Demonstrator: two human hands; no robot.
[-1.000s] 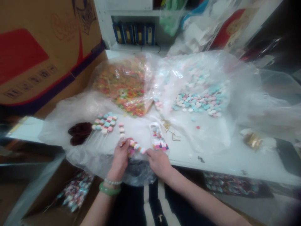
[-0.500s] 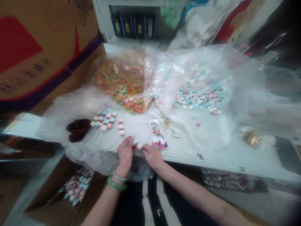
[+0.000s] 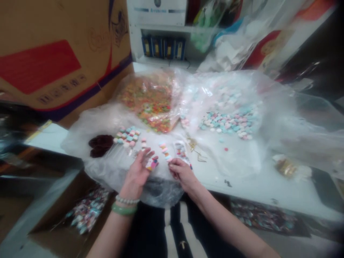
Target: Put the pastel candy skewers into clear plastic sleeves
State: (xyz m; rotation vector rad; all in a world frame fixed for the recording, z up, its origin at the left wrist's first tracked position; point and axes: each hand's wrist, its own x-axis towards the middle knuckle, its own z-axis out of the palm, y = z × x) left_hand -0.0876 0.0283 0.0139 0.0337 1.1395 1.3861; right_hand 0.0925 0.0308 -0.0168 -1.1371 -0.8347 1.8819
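Note:
My right hand [image 3: 183, 172] pinches the lower end of a candy skewer [image 3: 165, 152], whose pastel pieces stand tilted above my fingers. To its left, my left hand [image 3: 137, 168] has its fingers partly spread and holds a small printed wrapper [image 3: 152, 163] with pink and yellow on it. Beyond that hand lies another short candy skewer [image 3: 143, 143], partly hidden by my fingers. A group of finished-looking candy skewers [image 3: 127, 137] rests side by side on the plastic. Near my right hand is a stack of printed wrappers [image 3: 181, 150], partly covered by it.
A bag of orange and green candies [image 3: 156, 104] and a bag of pastel candies [image 3: 228, 120] lie at the back. Gold twist ties [image 3: 200, 156] and a dark brown bundle [image 3: 100, 145] are on the table. A large carton [image 3: 67, 46] stands left; an open box [image 3: 88, 211] sits below.
My hands were together around the skewer and have moved apart. The right one now holds the skewer up, while the printed wrapper shows in my left hand. The view has tilted upward.

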